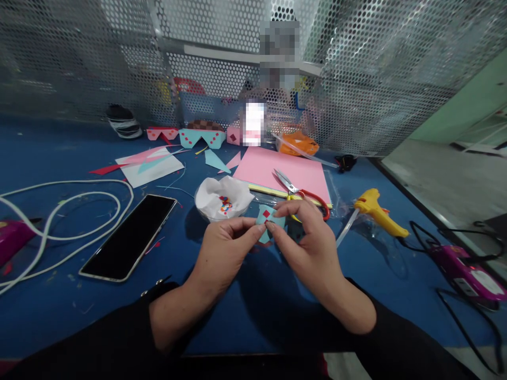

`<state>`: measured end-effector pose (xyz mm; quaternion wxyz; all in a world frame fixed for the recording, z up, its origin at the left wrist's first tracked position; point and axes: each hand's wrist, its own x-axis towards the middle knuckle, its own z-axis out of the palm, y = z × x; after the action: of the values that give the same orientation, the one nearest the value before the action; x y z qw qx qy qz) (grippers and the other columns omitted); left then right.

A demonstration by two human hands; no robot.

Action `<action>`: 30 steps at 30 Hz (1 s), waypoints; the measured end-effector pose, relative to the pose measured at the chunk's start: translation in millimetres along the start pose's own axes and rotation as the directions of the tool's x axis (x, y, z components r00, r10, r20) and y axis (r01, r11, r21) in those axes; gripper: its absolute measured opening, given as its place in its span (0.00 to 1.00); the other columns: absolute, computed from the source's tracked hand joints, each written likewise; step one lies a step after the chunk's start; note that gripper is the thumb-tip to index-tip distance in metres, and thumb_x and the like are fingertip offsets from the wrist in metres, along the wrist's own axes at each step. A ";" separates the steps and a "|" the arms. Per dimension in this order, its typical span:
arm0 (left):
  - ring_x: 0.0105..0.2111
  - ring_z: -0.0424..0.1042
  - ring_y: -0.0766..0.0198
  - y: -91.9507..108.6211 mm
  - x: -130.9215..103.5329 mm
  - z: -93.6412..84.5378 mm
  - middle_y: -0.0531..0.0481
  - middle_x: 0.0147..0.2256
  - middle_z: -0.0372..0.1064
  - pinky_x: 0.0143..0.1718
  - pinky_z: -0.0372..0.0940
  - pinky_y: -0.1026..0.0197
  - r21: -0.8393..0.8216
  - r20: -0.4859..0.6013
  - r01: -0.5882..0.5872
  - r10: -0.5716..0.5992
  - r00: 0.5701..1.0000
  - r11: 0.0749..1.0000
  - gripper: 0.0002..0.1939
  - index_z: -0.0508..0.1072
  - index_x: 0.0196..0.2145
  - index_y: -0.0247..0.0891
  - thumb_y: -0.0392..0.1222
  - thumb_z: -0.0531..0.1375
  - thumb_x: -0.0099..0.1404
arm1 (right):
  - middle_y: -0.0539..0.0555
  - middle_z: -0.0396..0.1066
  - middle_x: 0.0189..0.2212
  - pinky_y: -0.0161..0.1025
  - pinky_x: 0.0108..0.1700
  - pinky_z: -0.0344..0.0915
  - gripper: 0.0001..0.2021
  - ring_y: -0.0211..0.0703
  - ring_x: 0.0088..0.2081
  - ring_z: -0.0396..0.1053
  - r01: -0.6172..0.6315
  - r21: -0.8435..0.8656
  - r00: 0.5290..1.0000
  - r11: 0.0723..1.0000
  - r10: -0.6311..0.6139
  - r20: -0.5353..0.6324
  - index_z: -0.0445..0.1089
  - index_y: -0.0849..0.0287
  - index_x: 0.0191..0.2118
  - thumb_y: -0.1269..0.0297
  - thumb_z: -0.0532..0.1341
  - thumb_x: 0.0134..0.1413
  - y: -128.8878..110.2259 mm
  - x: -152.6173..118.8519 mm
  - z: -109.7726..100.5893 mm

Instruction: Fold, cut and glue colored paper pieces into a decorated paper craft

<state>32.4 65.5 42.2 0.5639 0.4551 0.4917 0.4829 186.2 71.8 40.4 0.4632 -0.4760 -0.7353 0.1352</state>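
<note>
Pale blue card [263, 236] is held just above the blue desk [245, 322], pinched by the left hand [217, 253] and the right hand [312, 245], their fingertips nearly meeting on it. A red diamond [266, 214] is seen on its face; more red is partly covered by the thumbs. Beyond the left hand, small coloured bits [225, 206] are held in a paper-lined bowl [201, 213]. Red-handled scissors [293, 188] are laid partly over pink sheets [287, 166]; a yellow glue gun [372, 206] is placed to the right. For neat work, the card is probably best steadied by its edges, with pressure kept light and flat so that it is not creased nor the diamond nudged askew.
</note>
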 end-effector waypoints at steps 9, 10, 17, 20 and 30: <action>0.25 0.71 0.68 -2.1 -0.6 -1.0 0.53 0.25 0.76 0.29 0.66 0.67 -0.061 0.038 0.047 -0.044 0.998 0.997 0.05 0.82 0.28 0.40 0.43 0.67 0.58 | 0.51 0.71 0.33 0.47 0.42 0.66 0.04 0.45 0.37 0.71 -0.073 0.074 0.997 0.995 0.070 0.045 0.65 0.54 0.38 0.70 0.58 0.58 6.4 6.5 -9.2; 0.27 0.72 0.67 -2.6 -0.6 -0.9 0.52 0.26 0.76 0.29 0.66 0.67 -0.080 0.047 0.051 -0.048 0.998 0.995 0.06 0.82 0.29 0.40 0.44 0.67 0.58 | 0.51 0.71 0.33 0.47 0.42 0.67 0.04 0.45 0.38 0.71 -0.074 0.081 0.996 0.994 0.071 0.045 0.65 0.54 0.38 0.71 0.58 0.58 6.2 6.5 -9.0; 0.24 0.66 0.69 -4.8 0.4 -0.8 0.54 0.24 0.72 0.28 0.62 0.66 -0.051 0.005 0.060 -0.060 0.998 0.997 0.08 0.79 0.25 0.38 0.45 0.70 0.53 | 0.51 0.71 0.34 0.47 0.42 0.67 0.05 0.43 0.38 0.71 -0.062 0.107 0.996 0.992 0.056 0.062 0.65 0.53 0.38 0.71 0.58 0.58 2.8 3.4 -5.7; 0.23 0.63 0.70 -4.8 0.8 -1.3 0.55 0.20 0.69 0.27 0.59 0.67 -0.023 -0.027 0.055 -0.056 0.998 0.998 0.10 0.78 0.21 0.38 0.45 0.71 0.51 | 0.50 0.71 0.33 0.47 0.42 0.67 0.06 0.43 0.37 0.71 -0.055 0.108 0.996 0.993 0.047 0.070 0.65 0.53 0.38 0.72 0.58 0.58 2.0 2.1 -5.7; 0.27 0.67 0.67 -4.4 2.3 -1.4 0.52 0.25 0.73 0.29 0.63 0.66 -0.048 0.019 0.079 -0.078 0.997 0.996 0.12 0.81 0.26 0.38 0.50 0.68 0.56 | 0.50 0.70 0.33 0.47 0.43 0.67 0.05 0.43 0.37 0.70 -0.044 0.124 0.998 0.991 0.038 0.047 0.65 0.54 0.38 0.73 0.58 0.58 2.6 3.8 -6.5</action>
<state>31.6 67.3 37.5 0.5977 0.4254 0.4925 0.4683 192.5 74.7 44.4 0.4729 -0.4580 -0.7254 0.2010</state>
